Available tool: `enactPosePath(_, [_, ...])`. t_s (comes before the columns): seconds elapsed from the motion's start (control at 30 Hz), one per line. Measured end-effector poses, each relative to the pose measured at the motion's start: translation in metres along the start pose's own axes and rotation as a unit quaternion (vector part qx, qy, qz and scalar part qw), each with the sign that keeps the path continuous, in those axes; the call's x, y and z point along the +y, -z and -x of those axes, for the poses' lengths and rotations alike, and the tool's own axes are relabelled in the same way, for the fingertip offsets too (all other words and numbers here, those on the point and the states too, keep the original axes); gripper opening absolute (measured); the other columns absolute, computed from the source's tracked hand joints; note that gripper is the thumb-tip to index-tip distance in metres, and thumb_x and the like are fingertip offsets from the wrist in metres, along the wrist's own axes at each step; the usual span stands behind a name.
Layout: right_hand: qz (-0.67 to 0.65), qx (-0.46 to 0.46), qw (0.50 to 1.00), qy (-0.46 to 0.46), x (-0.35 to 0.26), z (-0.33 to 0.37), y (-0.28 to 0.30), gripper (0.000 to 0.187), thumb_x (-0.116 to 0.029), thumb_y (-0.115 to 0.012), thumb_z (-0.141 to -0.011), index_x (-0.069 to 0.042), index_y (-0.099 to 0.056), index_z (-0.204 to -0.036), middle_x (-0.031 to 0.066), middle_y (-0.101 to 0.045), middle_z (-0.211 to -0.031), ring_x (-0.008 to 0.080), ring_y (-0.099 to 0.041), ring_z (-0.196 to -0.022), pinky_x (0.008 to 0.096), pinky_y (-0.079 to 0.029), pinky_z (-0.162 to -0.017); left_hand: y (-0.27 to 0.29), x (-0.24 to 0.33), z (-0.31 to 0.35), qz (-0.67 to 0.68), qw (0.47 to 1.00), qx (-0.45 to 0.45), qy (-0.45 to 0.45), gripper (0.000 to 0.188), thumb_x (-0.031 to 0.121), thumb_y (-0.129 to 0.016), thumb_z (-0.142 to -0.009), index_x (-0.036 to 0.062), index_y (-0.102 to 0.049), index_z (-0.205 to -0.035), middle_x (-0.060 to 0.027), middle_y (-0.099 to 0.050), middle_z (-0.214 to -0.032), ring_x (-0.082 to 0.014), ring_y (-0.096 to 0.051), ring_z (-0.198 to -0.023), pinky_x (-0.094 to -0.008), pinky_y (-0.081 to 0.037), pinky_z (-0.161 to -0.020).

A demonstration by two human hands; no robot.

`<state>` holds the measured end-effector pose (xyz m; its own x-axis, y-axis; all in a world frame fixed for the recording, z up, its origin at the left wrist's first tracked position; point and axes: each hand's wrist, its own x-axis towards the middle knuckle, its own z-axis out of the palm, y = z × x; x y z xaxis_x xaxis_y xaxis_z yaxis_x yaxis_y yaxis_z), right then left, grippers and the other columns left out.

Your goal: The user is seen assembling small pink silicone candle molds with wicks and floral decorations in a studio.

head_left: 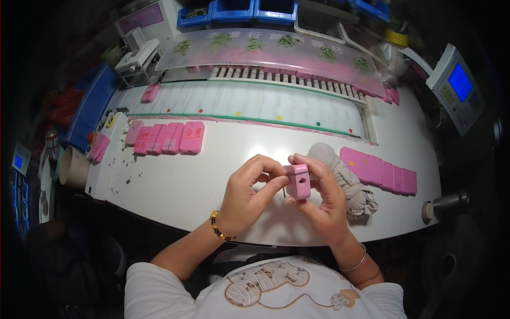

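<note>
My right hand (325, 204) holds up a small pink rubber mould (299, 183), thumb below and fingers behind it. A round dark hole shows in the end turned toward me, and a dark line crosses its top. At the mould's left side, my left hand (254, 183) has its thumb and index finger pinched together. A thin dark strip (284, 191) hangs just below these fingertips; whether they grip it or the mould's edge is hidden. Close to my right hand lies a crumpled grey cloth (353, 189) with a rounded grey end.
Pink moulds stand in a row at left (167, 138) and at right (377, 170). Green scraps (128, 181) litter the left tabletop. Behind are a long glass-topped panel (255, 103), rollers, a clear sheet with green clusters (255, 43) and blue bins. A blue-screened control box (456, 87) stands right.
</note>
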<state>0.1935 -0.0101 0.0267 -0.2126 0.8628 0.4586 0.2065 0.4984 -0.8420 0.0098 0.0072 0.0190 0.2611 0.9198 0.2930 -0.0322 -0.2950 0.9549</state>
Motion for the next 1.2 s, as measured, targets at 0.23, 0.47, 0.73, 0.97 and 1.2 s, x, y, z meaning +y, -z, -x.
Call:
enactPosePath(0.23, [-0.005,-0.038,0.999,-0.01,-0.004,0.003,0.009,0.063,-0.007,-0.08,-0.078,-0.006,-0.057,-0.136,0.0086,-0.062,-0.13,0.0186,-0.062,-0.104,0.0287,-0.054,-0.076,0.008,0.005,0.002,0.024,0.996,-0.08,0.023,0.009,-0.004,-0.062,-0.09,-0.0008,-0.06,-0.098,-0.005,-0.062,-0.099,-0.0109,-0.062,-0.093,-0.0294,-0.051,-0.09])
enactPosePath(0.47, [-0.106,-0.042,0.983,-0.147,-0.005,0.003,0.011,0.06,-0.006,-0.08,-0.078,-0.004,-0.057,-0.133,0.0073,-0.063,-0.124,0.0168,-0.062,-0.108,0.0301,-0.055,-0.082,0.007,0.015,0.007,0.034,0.997,-0.062,0.019,0.01,0.001,-0.065,-0.09,-0.0001,-0.057,-0.096,-0.0038,-0.06,-0.094,-0.0079,-0.058,-0.085,-0.0245,-0.049,-0.079])
enactPosePath(0.73, [-0.121,-0.108,0.971,-0.178,-0.007,0.004,0.016,0.057,-0.004,-0.078,-0.08,-0.001,-0.057,-0.133,0.0085,-0.063,-0.124,0.0178,-0.063,-0.11,0.0305,-0.056,-0.086,0.016,0.034,-0.006,0.09,0.958,-0.146,0.232,0.016,0.01,-0.068,-0.095,0.0017,-0.056,-0.103,0.0059,-0.057,-0.068,-0.0019,-0.053,-0.06,-0.0186,-0.038,-0.054])
enactPosePath(0.97, [-0.18,-0.105,0.958,-0.198,-0.004,0.006,0.017,0.058,-0.002,-0.078,-0.08,0.001,-0.055,-0.134,0.0093,-0.063,-0.123,0.0178,-0.062,-0.111,0.0319,-0.057,-0.088,0.014,0.035,-0.005,0.105,0.968,-0.1,0.203,0.015,0.009,-0.07,-0.094,0.002,-0.059,-0.103,0.0039,-0.06,-0.069,-0.0007,-0.053,-0.062,-0.0174,-0.037,-0.055])
enactPosePath(1.2, [-0.154,-0.121,0.964,-0.182,-0.006,0.005,0.015,0.061,-0.001,-0.081,-0.077,-0.001,-0.056,-0.132,0.0074,-0.063,-0.12,0.0167,-0.062,-0.109,0.033,-0.056,-0.09,0.015,0.043,-0.012,0.123,0.951,-0.18,0.218,0.016,0.015,-0.065,-0.099,-0.0015,-0.063,-0.098,0.0018,-0.061,-0.075,-0.0014,-0.05,-0.062,-0.0178,-0.037,-0.055])
